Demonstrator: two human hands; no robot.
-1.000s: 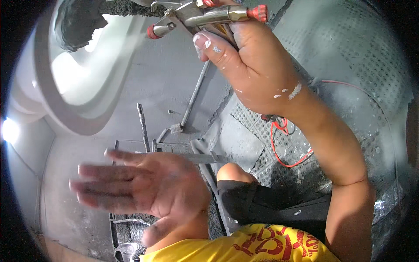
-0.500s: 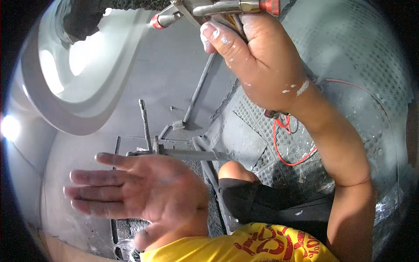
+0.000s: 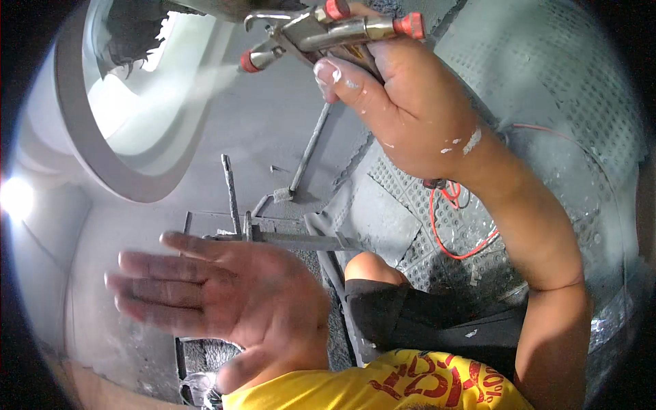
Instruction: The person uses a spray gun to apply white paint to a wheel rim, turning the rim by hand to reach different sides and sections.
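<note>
Spray gun (image 3: 320, 35) leftward, axis aslant

A lamp (image 3: 16, 198) glows white at the far left. A thin pipe (image 3: 311, 147) slants down to a paint-caked elbow (image 3: 283, 195), with a small peg (image 3: 277, 168) just beside it. Near these stands a crusted rod (image 3: 231, 195), almost upright, and below it a grey bar (image 3: 304, 240) runs crosswise. To the right, the floor is covered by studded matting (image 3: 581, 89), dusted pale, on which a red hose (image 3: 437, 232) curls. Clear plastic (image 3: 200, 389) lies crumpled at the lower left.
</note>
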